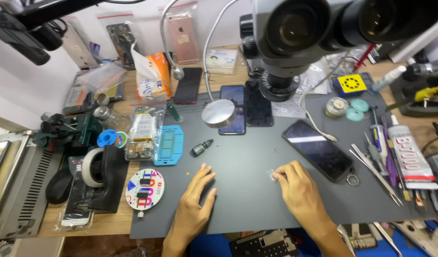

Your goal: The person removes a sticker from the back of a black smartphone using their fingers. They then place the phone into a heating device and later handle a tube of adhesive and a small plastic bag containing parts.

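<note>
Microscope [295, 33] overhead; right hand [302, 190] fingertips pinch clear scrap [273, 176].

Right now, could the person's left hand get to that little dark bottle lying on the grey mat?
Probably yes. The left hand rests flat on the grey mat, and only bare mat lies between its fingertips and the small dark bottle just beyond them.

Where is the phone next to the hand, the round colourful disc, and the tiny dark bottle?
Black phone [318, 150], head view, middle of its dark screen.
Round colourful disc [144, 189], head view, centre of its face.
Tiny dark bottle [200, 148], head view, on its body.
</note>
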